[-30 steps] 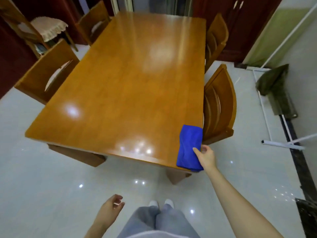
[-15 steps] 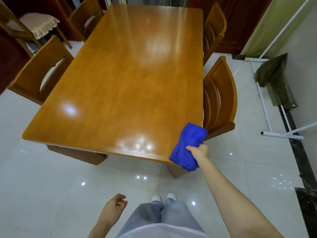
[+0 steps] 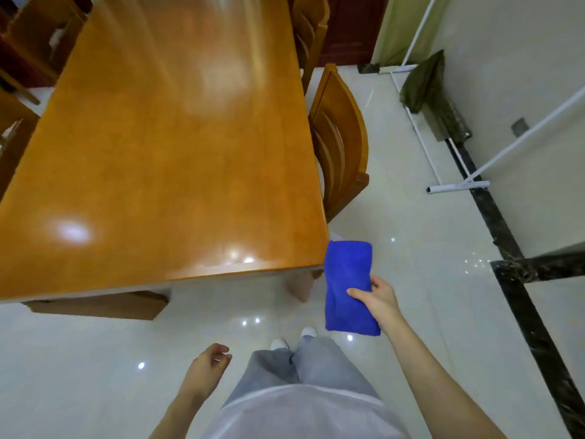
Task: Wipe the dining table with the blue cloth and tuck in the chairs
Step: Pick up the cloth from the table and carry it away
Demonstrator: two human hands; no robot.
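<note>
A glossy orange wooden dining table [image 3: 164, 147] fills the upper left of the view. My right hand [image 3: 378, 301] pinches a folded blue cloth [image 3: 346, 286], held in the air just off the table's near right corner, above the floor. My left hand [image 3: 207, 370] hangs low beside my leg with loosely curled fingers and holds nothing. A wooden chair [image 3: 342, 144] stands at the table's right side, its back close to the edge. A second chair [image 3: 308, 30] sits farther along the same side. More chairs show partly at the left edge [image 3: 12, 134].
Pale glossy floor tiles [image 3: 427, 236] spread to the right and in front of me. A white pole stand [image 3: 456, 185] and a dark green cloth [image 3: 424, 80] lie near the right wall. A dark tile strip [image 3: 506, 236] runs along the floor.
My right hand has lifted the blue cloth off the table's corner and drawn it back toward me. The view has shifted closer and to the right. My left hand stays low.
</note>
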